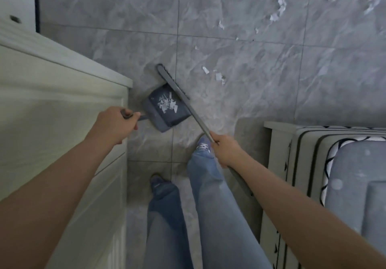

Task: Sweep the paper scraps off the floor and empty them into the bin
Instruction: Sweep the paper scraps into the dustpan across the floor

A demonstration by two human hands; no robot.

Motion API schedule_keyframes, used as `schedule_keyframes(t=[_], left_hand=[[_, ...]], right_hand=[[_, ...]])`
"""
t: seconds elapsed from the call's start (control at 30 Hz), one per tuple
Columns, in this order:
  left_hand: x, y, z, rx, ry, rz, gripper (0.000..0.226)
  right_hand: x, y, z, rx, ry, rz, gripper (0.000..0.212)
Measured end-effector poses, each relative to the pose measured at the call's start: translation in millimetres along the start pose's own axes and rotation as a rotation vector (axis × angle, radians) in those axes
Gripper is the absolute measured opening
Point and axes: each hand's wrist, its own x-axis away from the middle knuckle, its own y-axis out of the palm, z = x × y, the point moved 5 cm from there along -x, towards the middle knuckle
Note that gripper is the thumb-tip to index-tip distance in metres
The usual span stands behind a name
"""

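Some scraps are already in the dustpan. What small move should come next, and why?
Probably swing the broom out past the nearest loose scraps and draw them toward the dustpan. The right hand grips the broom, the left hand holds the dustpan's handle.

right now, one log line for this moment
left hand: grips dustpan handle | right hand: grips broom | pan: some scraps | floor: more scraps
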Motion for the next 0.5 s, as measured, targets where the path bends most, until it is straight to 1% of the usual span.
schedule_keyframes(t=[0.1, 0.17, 0.27, 0.3, 0.37, 0.43, 0.5], left_hand=[[-8.4, -4.4, 33.8, -0.055, 0.052, -0.012, 0.038], [-14.8, -5.4, 57.4, -0.087, 0.087, -0.023, 0.039], [-24.3, -2.9, 85.7, -0.132, 0.129, -0.024, 0.04], [-27.3, 0.2, 93.7, -0.135, 0.14, -0.024, 0.04], [-29.6, 5.9, 103.7, -0.128, 0.153, -0.024, 0.04], [-30.8, 10.3, 109.4, -0.136, 0.15, -0.022, 0.04], [-30.4, 9.1, 111.5, -0.147, 0.135, -0.015, 0.04]], right_hand=[[12.5, -45.3, 12.1, 0.065, 0.006, 0.111, 0.047], [5.4, -78.7, 18.1, 0.082, 0.042, 0.185, 0.048], [-31.7, -114.6, 27.9, 0.1, 0.151, 0.26, 0.047], [-43.5, -119.8, 30.3, 0.09, 0.19, 0.261, 0.046], [-57.0, -112.1, 31.3, 0.005, 0.237, 0.209, 0.042], [-56.4, -92.0, 29.0, -0.07, 0.224, 0.135, 0.038], [-40.6, -69.4, 26.0, -0.111, 0.173, 0.077, 0.035]])
